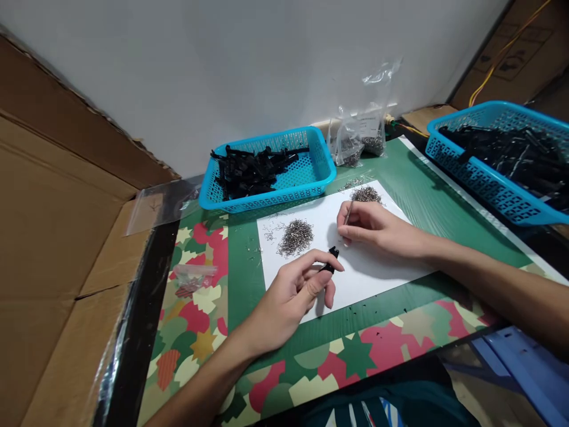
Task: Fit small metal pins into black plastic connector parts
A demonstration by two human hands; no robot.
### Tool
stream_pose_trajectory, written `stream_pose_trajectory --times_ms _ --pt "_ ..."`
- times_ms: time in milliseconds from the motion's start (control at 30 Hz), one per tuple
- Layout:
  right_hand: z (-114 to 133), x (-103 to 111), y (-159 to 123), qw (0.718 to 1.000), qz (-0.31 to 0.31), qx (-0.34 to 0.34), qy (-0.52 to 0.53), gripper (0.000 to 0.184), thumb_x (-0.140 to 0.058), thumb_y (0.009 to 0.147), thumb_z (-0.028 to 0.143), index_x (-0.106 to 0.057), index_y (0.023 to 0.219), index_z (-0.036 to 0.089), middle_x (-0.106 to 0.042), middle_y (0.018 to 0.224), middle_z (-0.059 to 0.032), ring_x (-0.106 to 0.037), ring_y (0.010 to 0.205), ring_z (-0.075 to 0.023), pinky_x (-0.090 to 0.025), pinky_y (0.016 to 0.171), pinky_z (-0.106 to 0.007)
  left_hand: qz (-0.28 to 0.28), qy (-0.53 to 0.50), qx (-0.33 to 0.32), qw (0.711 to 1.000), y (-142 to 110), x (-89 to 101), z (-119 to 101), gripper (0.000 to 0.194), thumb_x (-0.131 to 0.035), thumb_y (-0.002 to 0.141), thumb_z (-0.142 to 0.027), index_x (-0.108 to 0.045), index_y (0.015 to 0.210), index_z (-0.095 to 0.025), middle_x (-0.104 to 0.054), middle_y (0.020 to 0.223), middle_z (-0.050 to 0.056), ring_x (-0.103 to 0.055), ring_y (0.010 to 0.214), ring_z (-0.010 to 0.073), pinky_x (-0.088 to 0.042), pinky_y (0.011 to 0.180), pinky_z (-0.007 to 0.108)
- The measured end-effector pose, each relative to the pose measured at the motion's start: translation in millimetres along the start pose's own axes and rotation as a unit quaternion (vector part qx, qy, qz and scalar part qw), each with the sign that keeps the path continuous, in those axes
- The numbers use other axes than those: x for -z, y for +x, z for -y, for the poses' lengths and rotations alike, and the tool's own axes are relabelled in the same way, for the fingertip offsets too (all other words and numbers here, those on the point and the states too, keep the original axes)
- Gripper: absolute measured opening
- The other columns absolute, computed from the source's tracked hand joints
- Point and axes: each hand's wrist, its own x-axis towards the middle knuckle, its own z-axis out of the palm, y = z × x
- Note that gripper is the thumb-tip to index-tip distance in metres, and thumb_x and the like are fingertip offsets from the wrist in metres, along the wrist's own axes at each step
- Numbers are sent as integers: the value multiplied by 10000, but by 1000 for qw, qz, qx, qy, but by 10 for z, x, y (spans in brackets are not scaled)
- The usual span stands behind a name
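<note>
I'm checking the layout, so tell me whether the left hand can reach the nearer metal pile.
Probably yes: the metal pile lies on the white sheet just beyond the left hand, with nothing visible between them. That hand holds a black part, though, which may hamper picking up.

Small assembly workshop
Blue baskets (306, 172) are filled with black parts (253, 172); tiny metal pieces (296, 237) are piled on paper (368, 270).
</note>
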Motion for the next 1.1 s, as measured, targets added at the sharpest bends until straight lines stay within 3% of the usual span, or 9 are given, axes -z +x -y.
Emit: stream_pose_trajectory --times_ms 133,300,400,533,833,1033,1100 --pt "-56 70 47 996 -59 -18 61 263 -759 960 391 -584 931 197 -616 707 31 -515 649 -137 -364 630 -289 8 -38 -12 999 -17 5 -3 346 -571 1109 -452 -663 1301 -180 -618 860 12 -363 576 81 -242 511 239" --pt "-33 74 38 998 -41 -29 41 305 -769 954 446 -594 925 198 -644 698 21 -518 636 -138 -356 620 -292 52 -147 0 988 -29 57 11 420 -530 1092 -384 -615 1456 -192 -640 1012 68 -330 543 59 -223 489 245" --pt "-12 66 25 999 -30 -33 22 295 -769 954 439 -600 918 199 -648 706 16 -541 649 -146 -376 635 -297 69 -168 11 983 -22 84 -6 485 -533 1052 -357 -593 1488 -152 -698 944 99 -343 504 61 -197 476 251" --pt "-11 79 18 999 -17 -30 10 251 -746 972 410 -616 935 199 -654 733 8 -552 669 -150 -389 643 -299 50 -167 20 984 -15 89 -44 485 -546 1038 -354 -617 1447 -105 -705 740 79 -368 466 75 -196 462 240" --pt "26 83 7 999 4 -38 13 310 -763 964 459 -614 926 190 -635 743 9 -546 683 -151 -399 664 -306 27 -185 19 982 -17 44 -59 381 -528 1031 -302 -673 1330 -115 -808 859 160 -453 431 73 -182 423 221" --pt "50 68 -3 997 -52 -30 39 371 -727 986 540 -592 916 201 -619 739 3 -503 652 -144 -390 626 -304 42 -169 6 985 -37 34 -47 385 -522 1063 -349 -661 1345 -128 -767 769 119 -513 511 102 -162 436 226" --pt "93 119 -6 994 -79 -6 70 370 -720 992 536 -594 885 206 -610 766 -7 -522 658 -148 -396 608 -304 48 -155 -1 987 -38 25 -34 352 -542 1084 -396 -643 1324 -159 -776 825 111 -496 531 91 -169 450 222"
